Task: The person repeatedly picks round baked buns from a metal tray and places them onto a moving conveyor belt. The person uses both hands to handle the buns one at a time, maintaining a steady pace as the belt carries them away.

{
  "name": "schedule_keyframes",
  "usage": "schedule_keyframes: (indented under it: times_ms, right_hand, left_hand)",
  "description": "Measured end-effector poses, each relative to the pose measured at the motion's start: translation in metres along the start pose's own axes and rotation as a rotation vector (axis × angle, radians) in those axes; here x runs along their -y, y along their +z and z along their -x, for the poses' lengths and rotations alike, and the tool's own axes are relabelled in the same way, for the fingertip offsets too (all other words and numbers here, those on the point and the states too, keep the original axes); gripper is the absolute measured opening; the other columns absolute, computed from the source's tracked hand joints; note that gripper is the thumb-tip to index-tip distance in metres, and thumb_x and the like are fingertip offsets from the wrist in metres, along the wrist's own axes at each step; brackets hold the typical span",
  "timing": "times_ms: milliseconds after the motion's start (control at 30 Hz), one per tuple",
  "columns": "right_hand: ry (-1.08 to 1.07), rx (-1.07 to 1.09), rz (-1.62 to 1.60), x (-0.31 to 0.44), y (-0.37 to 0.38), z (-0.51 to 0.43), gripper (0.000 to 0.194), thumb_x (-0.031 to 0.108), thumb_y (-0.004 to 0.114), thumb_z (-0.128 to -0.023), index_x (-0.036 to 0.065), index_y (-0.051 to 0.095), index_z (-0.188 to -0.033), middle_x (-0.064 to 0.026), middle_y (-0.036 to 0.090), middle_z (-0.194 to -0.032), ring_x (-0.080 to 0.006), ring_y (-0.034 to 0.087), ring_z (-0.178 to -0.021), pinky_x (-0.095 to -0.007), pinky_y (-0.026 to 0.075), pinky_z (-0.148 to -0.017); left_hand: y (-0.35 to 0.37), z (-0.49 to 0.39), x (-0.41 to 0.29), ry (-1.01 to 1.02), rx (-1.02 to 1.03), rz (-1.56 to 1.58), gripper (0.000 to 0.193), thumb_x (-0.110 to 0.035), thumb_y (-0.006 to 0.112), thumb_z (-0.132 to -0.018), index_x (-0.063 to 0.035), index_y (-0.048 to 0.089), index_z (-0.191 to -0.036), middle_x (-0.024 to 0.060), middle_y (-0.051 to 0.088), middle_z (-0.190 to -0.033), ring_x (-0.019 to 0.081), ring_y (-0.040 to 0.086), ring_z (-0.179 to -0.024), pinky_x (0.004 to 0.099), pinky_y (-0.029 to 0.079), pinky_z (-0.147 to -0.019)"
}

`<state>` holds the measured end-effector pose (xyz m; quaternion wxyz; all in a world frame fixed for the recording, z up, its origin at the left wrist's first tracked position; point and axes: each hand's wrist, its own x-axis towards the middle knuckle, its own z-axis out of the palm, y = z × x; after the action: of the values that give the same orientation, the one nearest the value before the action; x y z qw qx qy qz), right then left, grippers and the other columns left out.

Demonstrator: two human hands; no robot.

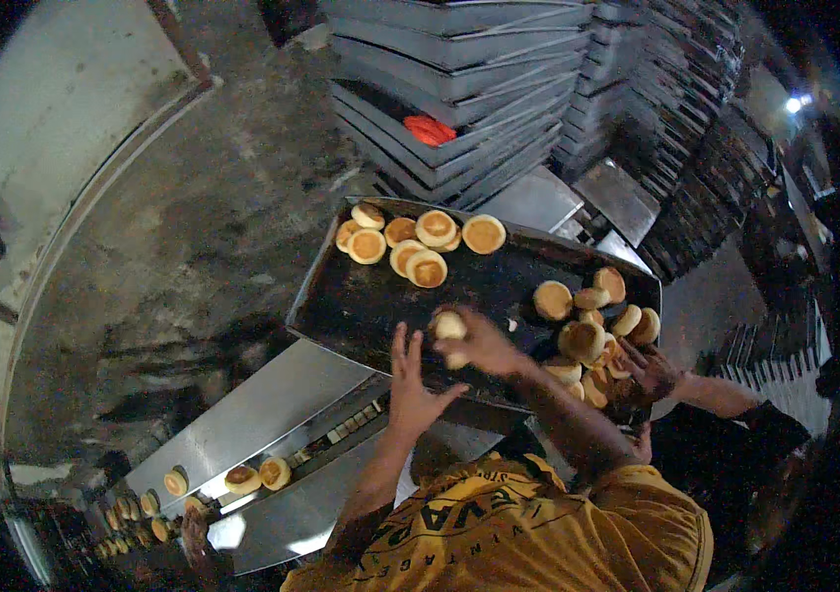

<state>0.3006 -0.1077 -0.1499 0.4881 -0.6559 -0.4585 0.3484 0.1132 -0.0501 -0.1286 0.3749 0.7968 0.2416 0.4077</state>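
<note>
A dark metal baking tray (383, 296) lies before me, with round flat buns browned on top at its far left and right end. My right hand (483, 344) is over the middle of the tray, with its fingers around a pale bun (451, 325); a second bun (457, 360) shows just below, partly hidden by the fingers. My left hand (416, 385) is at the tray's near edge, its fingers and thumb spread and nothing in them. Several buns (427, 268) lie in an overlapping cluster at the far left. More buns (581, 340) are heaped at the right.
A co-worker's hand (649, 374) reaches into the right-hand heap. Stacked grey trays (449, 81) rise behind, with a red item (429, 130) in one. At the lower left, buns (242, 479) lie along a metal conveyor or counter (272, 399), near another person's hand (195, 529).
</note>
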Motion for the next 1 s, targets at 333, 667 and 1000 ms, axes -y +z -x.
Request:
schedule_keyframes:
  times_ms: [333,667,1000]
  right_hand:
    - [-0.212,-0.141,1.435,-0.027,0.011,-0.179,0.087,0.047,0.076,-0.076,0.012,0.043,-0.148,-0.0186,0.039,-0.152,-0.0400,0.031,-0.144,-0.0763,0.024,-0.106]
    - [-0.164,0.577,0.049,0.030,0.119,-0.108,0.061,0.026,0.080,-0.077,0.012,0.054,-0.130,-0.0139,0.067,-0.116,-0.0343,0.068,-0.102,-0.0437,0.056,-0.088]
    - [-0.375,0.333,0.625,0.011,0.201,-0.038,0.040,0.020,0.071,-0.085,0.011,0.060,-0.123,-0.0161,0.066,-0.115,-0.0362,0.065,-0.106,-0.0473,0.054,-0.089]
  left_hand:
    - [-0.143,0.146,0.143,-0.537,-0.565,-0.692,0.072,-0.031,0.079,-0.082,-0.0077,0.048,-0.142,0.0244,0.039,-0.148,0.0453,0.040,-0.134,0.0575,0.033,-0.111]
    - [-0.146,0.126,0.117,-0.557,-0.523,0.603,0.051,-0.033,0.062,-0.099,-0.0009,0.054,-0.138,0.0171,0.050,-0.142,0.0274,0.052,-0.127,0.0452,0.048,-0.101]
    - [-0.179,0.172,0.128,-0.861,-0.357,-0.963,0.058,-0.028,0.074,-0.089,-0.0069,0.054,-0.139,0.0213,0.052,-0.142,0.0383,0.048,-0.132,0.0564,0.036,-0.109]
